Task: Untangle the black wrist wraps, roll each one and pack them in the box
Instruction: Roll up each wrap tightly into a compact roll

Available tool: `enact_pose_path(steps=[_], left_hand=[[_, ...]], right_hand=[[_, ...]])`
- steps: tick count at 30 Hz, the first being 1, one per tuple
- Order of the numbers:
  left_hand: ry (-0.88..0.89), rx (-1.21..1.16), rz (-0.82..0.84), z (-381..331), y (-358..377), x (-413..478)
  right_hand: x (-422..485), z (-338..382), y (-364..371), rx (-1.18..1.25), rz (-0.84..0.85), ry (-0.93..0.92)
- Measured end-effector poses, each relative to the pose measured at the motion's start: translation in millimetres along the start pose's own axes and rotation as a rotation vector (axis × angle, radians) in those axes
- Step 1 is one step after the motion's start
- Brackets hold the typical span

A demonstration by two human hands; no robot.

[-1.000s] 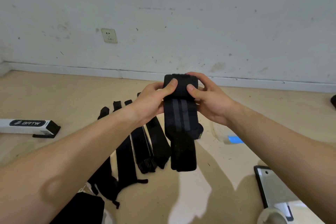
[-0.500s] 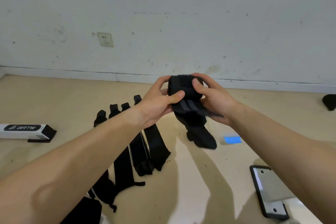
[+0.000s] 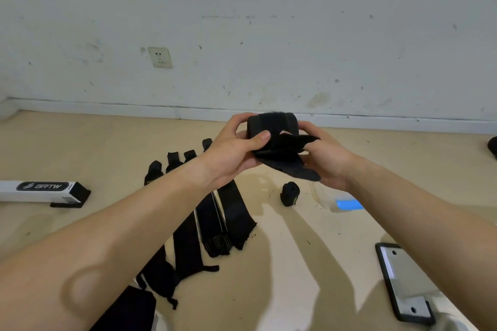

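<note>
1. The floor (image 3: 295, 263) serves as the work surface, so everything lies within arm's reach.
2. The box (image 3: 40, 191) lies far left, well apart from the hands, waiting for rolls.
3. Flat wraps (image 3: 215, 220) lie side by side at centre, apparently untangled and lined up for rolling.
4. The left hand (image 3: 231, 153) clenches the roll (image 3: 271, 126), thumb pressing its near face so the coil cannot loosen.
5. The right hand (image 3: 325, 156) grasps the same wrap, cradling its loose tail (image 3: 290, 166) underneath, probably to feed it onto the coil.
6. A finished roll (image 3: 290, 193) stands on the floor below the hands, not yet boxed.
</note>
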State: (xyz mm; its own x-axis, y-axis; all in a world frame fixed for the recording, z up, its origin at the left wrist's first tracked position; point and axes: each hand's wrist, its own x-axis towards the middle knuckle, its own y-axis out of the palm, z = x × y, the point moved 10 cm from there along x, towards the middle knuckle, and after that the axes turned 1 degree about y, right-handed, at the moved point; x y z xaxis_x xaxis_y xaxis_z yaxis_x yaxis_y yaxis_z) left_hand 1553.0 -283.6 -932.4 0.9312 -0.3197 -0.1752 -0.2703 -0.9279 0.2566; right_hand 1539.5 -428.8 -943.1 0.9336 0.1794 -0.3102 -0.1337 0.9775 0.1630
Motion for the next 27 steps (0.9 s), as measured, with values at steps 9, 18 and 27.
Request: enact_pose_path(steps=[9, 18, 27], left_hand=[[0.029, 0.158, 0.072, 5.5, 15.5, 0.7], [0.001, 0.190, 0.093, 15.9, 19.1, -4.0], [-0.100, -0.002, 0.029, 19.7, 14.7, -10.0]], right_hand=[[-13.6, -9.6, -7.8, 0.006, 0.031, 0.091], [-22.3, -12.1, -12.0, 0.124, -0.029, 0.082], [-16.3, -4.7, -8.1, 0.147, 0.072, -0.018]])
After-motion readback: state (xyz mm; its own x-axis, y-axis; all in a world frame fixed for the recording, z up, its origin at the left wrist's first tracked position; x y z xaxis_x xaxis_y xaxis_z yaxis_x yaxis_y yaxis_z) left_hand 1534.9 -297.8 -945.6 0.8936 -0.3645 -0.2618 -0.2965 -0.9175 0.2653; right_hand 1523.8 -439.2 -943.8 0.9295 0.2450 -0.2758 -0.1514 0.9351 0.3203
